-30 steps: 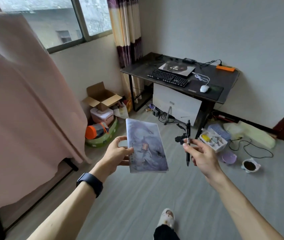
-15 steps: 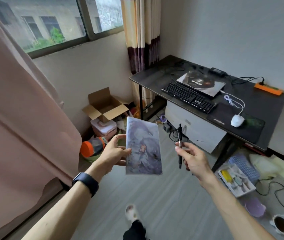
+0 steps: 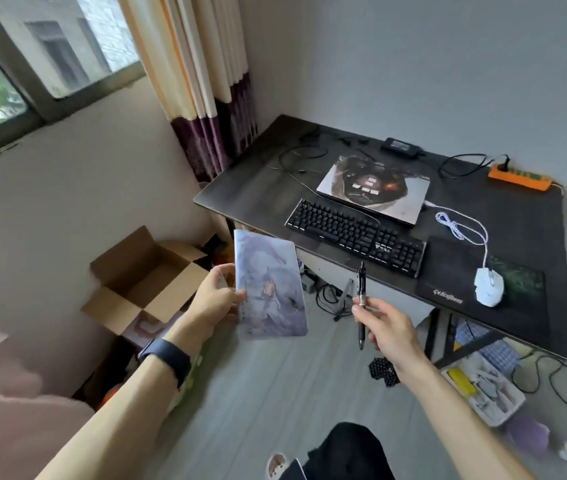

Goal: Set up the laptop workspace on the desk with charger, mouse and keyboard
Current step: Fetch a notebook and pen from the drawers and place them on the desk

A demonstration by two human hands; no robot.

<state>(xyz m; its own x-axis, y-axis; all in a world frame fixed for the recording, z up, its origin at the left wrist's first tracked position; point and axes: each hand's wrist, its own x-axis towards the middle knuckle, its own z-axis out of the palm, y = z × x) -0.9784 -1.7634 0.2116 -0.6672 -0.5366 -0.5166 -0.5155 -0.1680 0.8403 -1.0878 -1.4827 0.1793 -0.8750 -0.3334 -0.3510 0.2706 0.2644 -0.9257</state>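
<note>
Two grips: left hand (image 3: 214, 299) pinches notebook (image 3: 268, 289), right hand (image 3: 391, 330) pinches pen (image 3: 361, 282).

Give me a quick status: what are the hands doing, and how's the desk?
Left hand holds notebook, right hand pinches pen. Laptop closed on desk, keyboard in front, mouse on pad. Both hands full, short of desk.

A pale stylized word runs along the near edge of the mouse pad (image 3: 448, 271), by the front edge of the surface (image 3: 258, 188), too blurred to read. The white logo on the keyboard (image 3: 354, 233) is equally illegible.
</note>
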